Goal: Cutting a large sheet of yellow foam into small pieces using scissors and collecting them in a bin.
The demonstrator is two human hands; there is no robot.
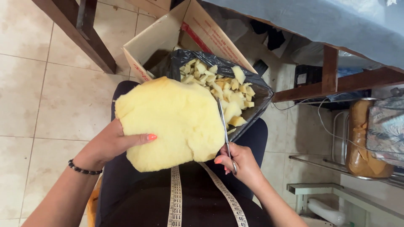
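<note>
My left hand [111, 145] grips the left edge of a large yellow foam slab [172, 122], thumb on top, holding it flat over my lap. My right hand [240, 162] is closed on a pair of metal scissors [224, 130], whose blades run up along the slab's right edge. Just beyond the slab a black plastic bag [259, 86] lines a cardboard box [145, 48] and holds several small yellow foam pieces [223, 88]. A measuring tape [176, 197] hangs down my front.
Beige tiled floor [54, 96] lies to the left, with a dark wooden leg [84, 35] at top left. A table under blue cloth [328, 21] stands at top right, a metal rack with a wrapped brown bundle [362, 138] to the right.
</note>
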